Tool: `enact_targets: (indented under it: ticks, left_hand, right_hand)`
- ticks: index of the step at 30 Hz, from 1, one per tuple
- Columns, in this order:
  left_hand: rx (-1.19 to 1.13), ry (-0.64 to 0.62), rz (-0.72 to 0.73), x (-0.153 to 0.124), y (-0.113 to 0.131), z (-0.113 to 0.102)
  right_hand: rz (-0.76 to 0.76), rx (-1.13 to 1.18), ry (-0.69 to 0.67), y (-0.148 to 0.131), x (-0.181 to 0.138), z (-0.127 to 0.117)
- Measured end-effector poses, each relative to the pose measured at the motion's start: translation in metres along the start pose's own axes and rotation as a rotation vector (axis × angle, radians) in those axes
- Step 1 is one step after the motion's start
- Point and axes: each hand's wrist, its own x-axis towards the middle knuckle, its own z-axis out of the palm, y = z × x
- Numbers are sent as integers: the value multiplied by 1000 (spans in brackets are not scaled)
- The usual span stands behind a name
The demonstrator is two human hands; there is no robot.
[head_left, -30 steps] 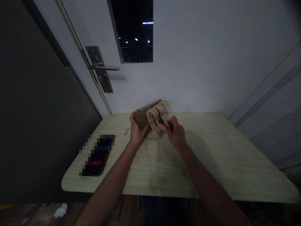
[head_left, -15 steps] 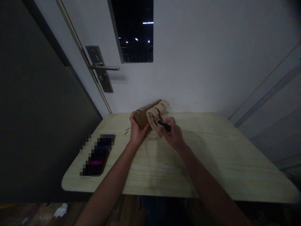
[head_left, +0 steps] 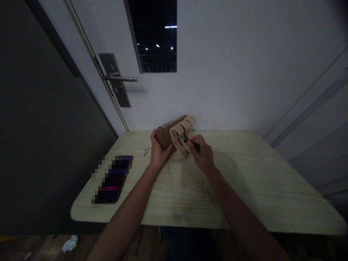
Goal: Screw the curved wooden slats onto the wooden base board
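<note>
My left hand grips the near left end of a brown wooden block, thumb in front and fingers behind. The block is tilted over the table. Several pale curved wooden hooks are fixed along its front face. My right hand is closed around the black handle of a screwdriver. The screwdriver's metal shaft points left, its tip at a hole or screw head in the nearest hook; which one I cannot tell. Two loose screws lie on the table left of my left hand.
A phone, partly pixelated, lies on the left of the pale wooden table. Behind the table stands a white door with a metal handle and a dark window. A crumpled white tissue is on the floor.
My right hand has shifted slightly right along the screwdriver handle, and more of the shaft shows. The block and my left hand stay almost in place.
</note>
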Motion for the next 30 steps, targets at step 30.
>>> enact_targets:
  ticks: [30]
  left_hand:
    - [-83, -11, 36, -1, 6, -5]
  right_hand:
    - [-25, 61, 82, -3, 2, -7]
